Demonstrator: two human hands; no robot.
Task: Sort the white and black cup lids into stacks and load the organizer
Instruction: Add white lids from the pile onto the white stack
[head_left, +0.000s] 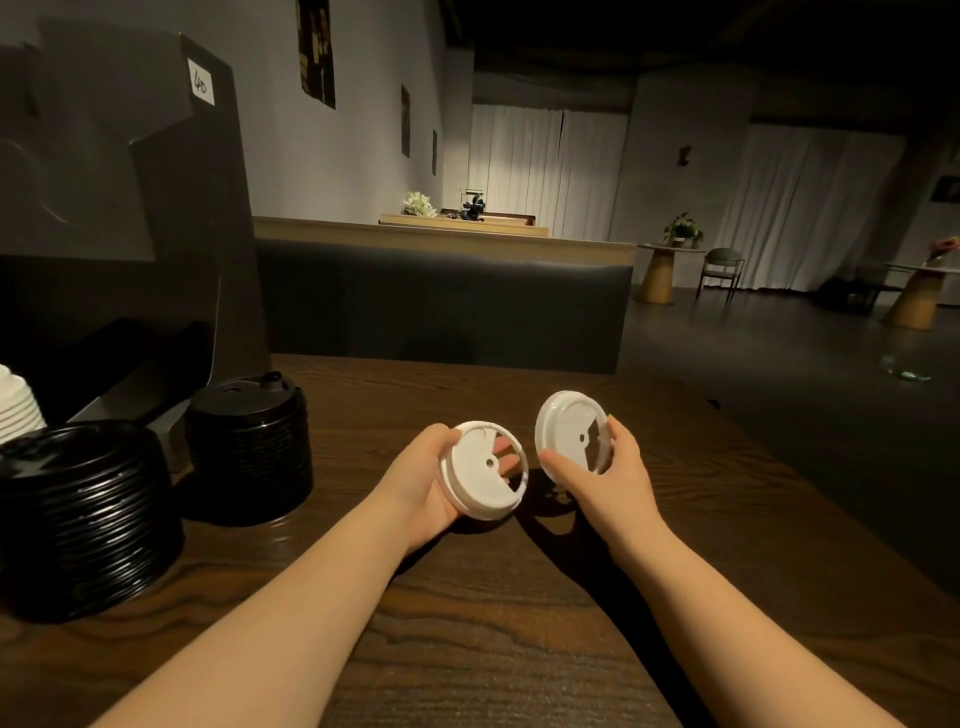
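My left hand (423, 486) holds a white cup lid (480, 475) above the middle of the wooden table (493, 649), fingers showing through its cut-out. My right hand (602, 475) grips a second white lid (569, 428), tilted up on edge, just right of the first; the two lids are apart. Two stacks of black lids stand at the left: a tall one (249, 447) and a nearer, wider one (83, 514). A stack of white lids (18, 405) peeks in at the far left edge. The dark organizer (130, 218) rises behind the stacks.
A dark padded bench back (441, 301) runs behind the table's far edge. The table's right edge slants down toward the floor (779, 374). Round tables, a chair and curtains stand far off in the dim room.
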